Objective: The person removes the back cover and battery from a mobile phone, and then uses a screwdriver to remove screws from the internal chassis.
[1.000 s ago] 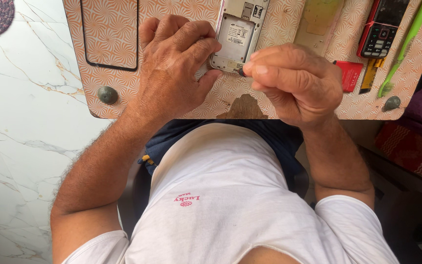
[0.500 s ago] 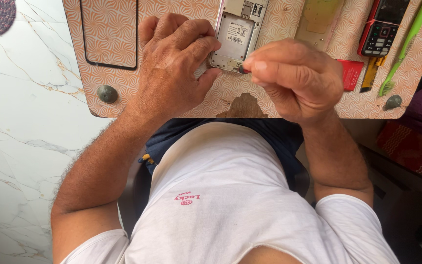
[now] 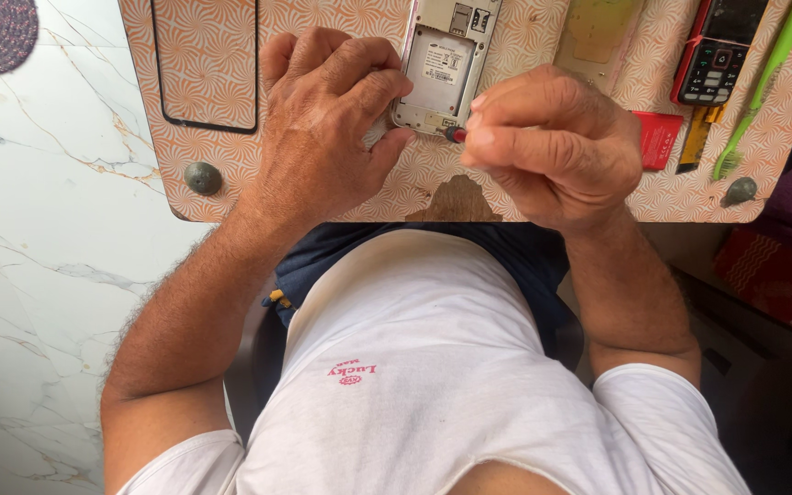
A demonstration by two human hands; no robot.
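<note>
My left hand (image 3: 323,137) pins the open phone (image 3: 442,64); my right hand (image 3: 552,147) pinches what looks like a red-tipped screwdriver (image 3: 456,135) at the phone's lower edge, needing steady pressure

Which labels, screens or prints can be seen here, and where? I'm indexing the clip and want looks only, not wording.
Label: white rectangle on the battery of the open phone, top centre, between the hands.
Keypad phone: top right, black and red, dark screen at the frame's edge.
Shirt print: small pink mark on the white shirt, bottom centre.
</note>
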